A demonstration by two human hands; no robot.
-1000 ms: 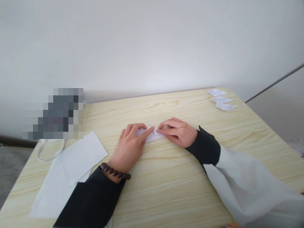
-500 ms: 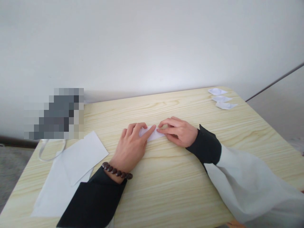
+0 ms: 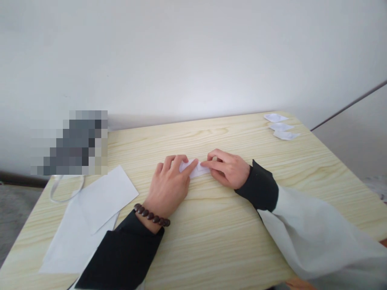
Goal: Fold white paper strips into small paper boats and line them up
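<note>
A small strip of folded white paper (image 3: 197, 171) lies on the wooden table between my hands, partly covered by them. My left hand (image 3: 168, 179), with a dark bead bracelet on its wrist, holds the strip's left part. Its fingers are bent at the far edge and its thumb stretches across the paper. At the right end, my right hand (image 3: 227, 167) has its fingers drawn together on the paper, the index fingertip close to the left thumb tip. The undersides of both hands are hidden.
White paper sheets (image 3: 105, 197) overlap at the left of the table (image 3: 223, 245). Behind them are a pixelated dark object (image 3: 75, 141) and a pale loop (image 3: 54, 197). Three pointed folded papers (image 3: 275, 117) lie at the back right. A wall (image 3: 193, 56) borders the far edge.
The right hand's fingers have shifted slightly on the strip, its index finger still near the left thumb. My left hand keeps its hold, and the view has moved slightly.
</note>
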